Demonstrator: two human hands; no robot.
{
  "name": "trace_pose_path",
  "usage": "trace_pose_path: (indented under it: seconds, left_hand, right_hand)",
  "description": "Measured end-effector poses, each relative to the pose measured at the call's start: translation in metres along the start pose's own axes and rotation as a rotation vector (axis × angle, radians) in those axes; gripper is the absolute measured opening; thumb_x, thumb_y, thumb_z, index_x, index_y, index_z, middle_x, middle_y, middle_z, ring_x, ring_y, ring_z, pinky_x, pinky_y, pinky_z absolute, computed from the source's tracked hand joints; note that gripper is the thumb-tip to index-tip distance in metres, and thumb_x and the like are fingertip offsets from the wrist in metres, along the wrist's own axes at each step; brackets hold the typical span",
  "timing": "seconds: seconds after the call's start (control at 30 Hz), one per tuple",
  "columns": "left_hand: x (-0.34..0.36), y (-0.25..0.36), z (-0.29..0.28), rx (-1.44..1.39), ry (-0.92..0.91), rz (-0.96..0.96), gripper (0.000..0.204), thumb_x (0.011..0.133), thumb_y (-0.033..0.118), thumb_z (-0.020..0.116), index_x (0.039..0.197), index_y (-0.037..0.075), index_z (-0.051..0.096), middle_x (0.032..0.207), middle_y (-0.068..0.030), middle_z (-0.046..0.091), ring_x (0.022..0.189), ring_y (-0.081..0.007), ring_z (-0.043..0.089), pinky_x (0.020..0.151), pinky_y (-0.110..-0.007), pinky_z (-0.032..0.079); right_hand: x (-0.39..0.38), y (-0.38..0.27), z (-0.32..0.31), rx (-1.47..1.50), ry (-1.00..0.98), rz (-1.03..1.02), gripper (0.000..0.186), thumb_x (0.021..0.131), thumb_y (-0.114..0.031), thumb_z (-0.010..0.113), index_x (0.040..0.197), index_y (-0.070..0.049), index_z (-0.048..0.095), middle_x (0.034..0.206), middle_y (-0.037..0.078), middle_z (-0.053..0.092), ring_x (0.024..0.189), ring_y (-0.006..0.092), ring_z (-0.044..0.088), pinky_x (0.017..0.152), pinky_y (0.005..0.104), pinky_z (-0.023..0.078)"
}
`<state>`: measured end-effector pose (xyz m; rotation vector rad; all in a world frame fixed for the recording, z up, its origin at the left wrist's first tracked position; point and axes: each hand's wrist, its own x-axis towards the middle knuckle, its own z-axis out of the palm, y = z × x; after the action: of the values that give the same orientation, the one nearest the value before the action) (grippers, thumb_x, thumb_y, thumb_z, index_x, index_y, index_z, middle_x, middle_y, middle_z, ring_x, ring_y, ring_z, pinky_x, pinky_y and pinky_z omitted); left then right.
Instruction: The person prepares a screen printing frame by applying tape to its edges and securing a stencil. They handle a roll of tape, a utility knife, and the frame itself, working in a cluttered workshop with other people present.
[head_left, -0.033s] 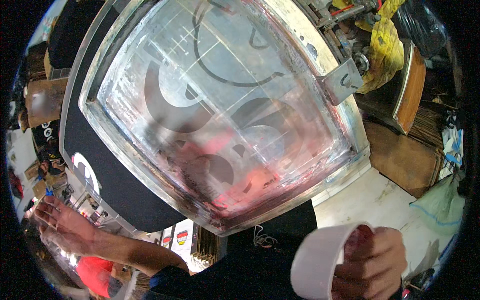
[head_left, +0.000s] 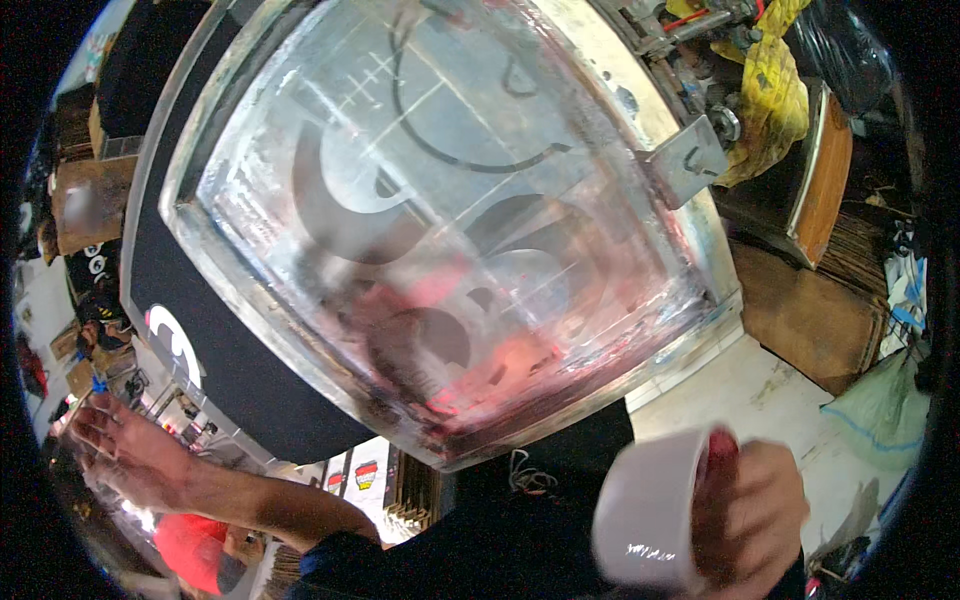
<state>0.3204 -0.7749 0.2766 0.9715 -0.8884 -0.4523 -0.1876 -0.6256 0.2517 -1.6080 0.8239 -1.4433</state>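
My right hand [head_left: 755, 515] is closed on a white cup [head_left: 645, 510] at the lower right. The cup is tipped on its side, with red at its opening; exactly how the fingers hold it is partly hidden. At the far lower left, my left hand [head_left: 130, 450] is raised with its fingers apart, and I see nothing in it. Between and beyond my hands lies a screen printing frame [head_left: 345, 415] with translucent mesh, grey cartoon shapes and red ink smears toward its near corner. Black fabric [head_left: 260, 370] with a white eye-like print shows beneath the frame's left side.
A metal clamp plate [head_left: 685, 160] holds the frame's right edge. Beside it hang a yellow cloth [head_left: 770, 110] and machine parts. Stacked brown boards [head_left: 810, 310] stand at the right, above a pale floor [head_left: 800, 400]. Printed sheets [head_left: 365, 475] lie below the frame.
The cup in my right hand has turned and risen slightly, so its opening shows less. My left hand stays nearly in place, and the frame has not visibly moved.
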Motion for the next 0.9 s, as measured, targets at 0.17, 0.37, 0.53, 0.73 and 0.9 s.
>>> trace_pose_path:
  seconds: [0.17,0.37,0.53,0.73,0.9]
  left_hand:
    - [-0.008,0.007,-0.003,-0.089,0.057,0.020,0.023,0.092,0.017,0.076,0.103,0.001,0.065,0.131,-0.0217,0.058,0.126,-0.0380,0.055,0.117,-0.058,0.040]
    - [-0.014,0.011,-0.008,-0.065,-0.014,-0.050,0.026,0.093,0.020,0.074,0.108,0.002,0.064,0.135,-0.0231,0.057,0.126,-0.0385,0.053,0.115,-0.055,0.040]
    - [-0.021,0.009,-0.014,0.023,0.024,-0.087,0.027,0.095,0.017,0.071,0.114,0.002,0.061,0.133,-0.0214,0.058,0.120,-0.0345,0.053,0.106,-0.049,0.043]
    - [-0.021,0.003,-0.015,-0.086,-0.232,-0.178,0.034,0.094,0.014,0.070,0.122,0.000,0.056,0.121,-0.0153,0.055,0.112,-0.0275,0.050,0.097,-0.042,0.042]
    - [-0.024,-0.003,-0.008,-0.191,-0.276,-0.258,0.024,0.102,0.008,0.060,0.125,0.001,0.055,0.115,-0.0108,0.053,0.108,-0.0234,0.049,0.095,-0.039,0.040]
  right_hand:
    - [-0.049,0.071,0.081,-0.471,-0.269,0.241,0.053,0.082,-0.018,0.068,0.134,-0.012,0.070,0.084,-0.004,0.054,0.086,0.0143,0.057,0.075,0.0348,0.048]
    - [-0.047,0.077,0.099,-0.225,-0.345,0.237,0.066,0.085,-0.025,0.079,0.142,0.002,0.057,0.115,0.012,0.065,0.104,0.0275,0.062,0.097,0.0485,0.051]
    - [-0.027,0.100,0.047,-0.976,-0.741,0.365,0.057,0.086,-0.028,0.077,0.133,0.000,0.064,0.129,0.023,0.064,0.132,0.0407,0.053,0.118,0.0550,0.034]
    - [0.011,0.032,0.018,-0.667,-0.582,0.556,0.056,0.081,-0.019,0.084,0.131,-0.004,0.065,0.126,0.017,0.066,0.117,0.0359,0.063,0.102,0.0487,0.049]
    - [0.040,0.032,0.071,-0.132,0.359,-0.066,0.045,0.069,-0.025,0.091,0.101,-0.011,0.062,0.082,0.004,0.062,0.072,0.0175,0.058,0.065,0.0318,0.043]
